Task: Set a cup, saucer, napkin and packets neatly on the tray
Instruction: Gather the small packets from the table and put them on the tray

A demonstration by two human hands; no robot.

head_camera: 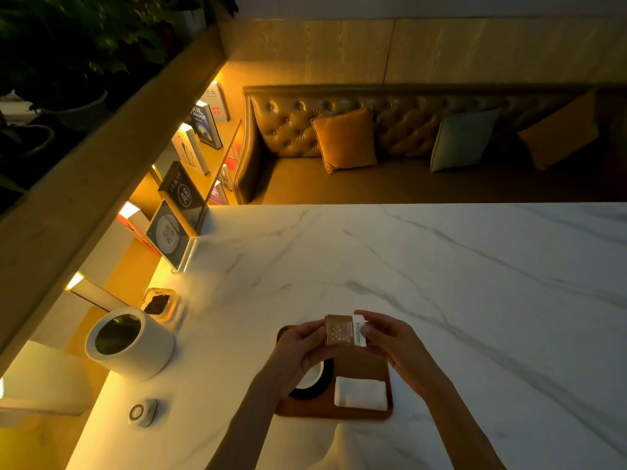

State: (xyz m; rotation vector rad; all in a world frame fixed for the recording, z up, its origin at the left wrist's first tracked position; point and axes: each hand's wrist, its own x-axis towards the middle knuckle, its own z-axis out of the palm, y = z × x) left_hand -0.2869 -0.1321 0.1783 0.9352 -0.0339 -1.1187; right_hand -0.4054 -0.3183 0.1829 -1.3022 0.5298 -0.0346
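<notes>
A brown wooden tray (366, 413) lies on the marble table near me. On its left part a white cup (314, 376) stands on a dark saucer (322, 388), partly hidden by my left wrist. A folded white napkin (361, 391) lies on the tray's right part. Above the tray's far end, my left hand (300, 347) and my right hand (390, 337) together hold a small stack of packets (342, 330), brown with a white one at the right side. The left fingers pinch the stack's left edge, the right fingers its right edge.
A white cylindrical container (130, 344) stands at the left, with a small glass dish (159, 303) behind it and a round white device (142, 412) in front. An acrylic sign stand (173, 232) sits at the table's far left corner. A tufted sofa (407, 154) with cushions lies beyond the table.
</notes>
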